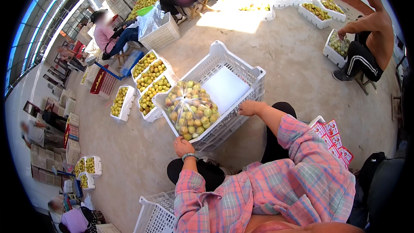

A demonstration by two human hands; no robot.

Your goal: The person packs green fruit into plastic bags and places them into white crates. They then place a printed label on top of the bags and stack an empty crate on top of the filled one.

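Observation:
Before me stands a white plastic crate (258,81) with slotted walls, set on top of what looks like another crate. In its left part sits a tied clear plastic bag of green-brown fruit (194,113), which look like jujubes. A flat white panel (223,84) lies in the other part. My left hand (183,146), with a bracelet at the wrist, holds the crate's rim at the near left corner, close to the bag. Farther right along the near side, my right hand (248,107) grips the rim, with its fingers partly hidden.
White foam boxes of fruit (152,84) stand left of the crate. Another slotted crate (158,210) is by my left side. Printed red-and-white sheets (334,140) lie at my right. A seated person (372,35) handles a bagged box (336,50) at the right; others sit farther off.

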